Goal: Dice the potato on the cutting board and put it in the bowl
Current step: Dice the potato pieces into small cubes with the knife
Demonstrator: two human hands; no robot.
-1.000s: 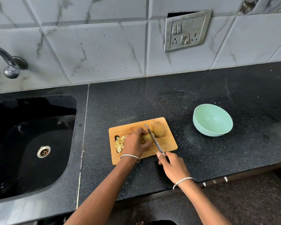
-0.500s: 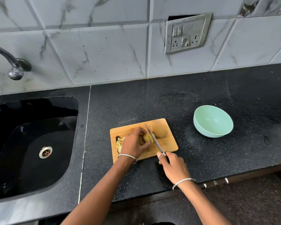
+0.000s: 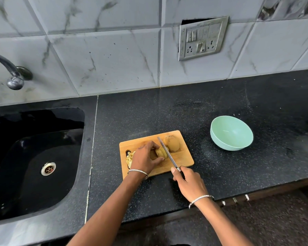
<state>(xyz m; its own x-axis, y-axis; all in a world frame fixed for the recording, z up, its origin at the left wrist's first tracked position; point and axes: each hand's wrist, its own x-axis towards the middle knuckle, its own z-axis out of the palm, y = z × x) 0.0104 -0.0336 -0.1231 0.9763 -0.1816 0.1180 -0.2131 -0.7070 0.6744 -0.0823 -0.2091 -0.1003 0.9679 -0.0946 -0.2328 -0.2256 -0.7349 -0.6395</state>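
While your left grip point(image 3: 144, 161), a bare hand, curls over a potato piece point(image 3: 161, 152) at the middle of the cutting board point(image 3: 184, 158), fingers on its far side and thumb on its near side, your right grip point(image 3: 188, 183) is wrapped round the handle of a knife point(image 3: 165, 151) just off the board's 5 o'clock corner. The handle is buried in that hand. You see only the blade, running from 5 o'clock up to 11 o'clock across the board, with one fingertip showing beside its base. The blade lies against the held piece's 3 o'clock face. Whether the edge has bitten in or only rests beside it cannot be told from this angle. The piece's exposed end looks ridged, but it is too small to be sure.

A larger brown-skinned potato chunk point(image 3: 172, 143) sits just past the blade at the board's 1 o'clock corner, touching or nearly touching the steel. At the 9 o'clock end a small heap of pale diced pieces point(image 3: 129, 159) lies by the board's handle slot, mostly covered by your left grip.

The mint-green bowl point(image 3: 220, 143) stands on the black table point(image 3: 229, 178) at 2 o'clock from the board, well apart from it. A black sink point(image 3: 34, 174) fills the 9 o'clock side, cut off by the frame edge. The tap point(image 3: 13, 75) above it is also cut off. A switch plate point(image 3: 202, 39) hangs on the tiled wall at 12 o'clock.
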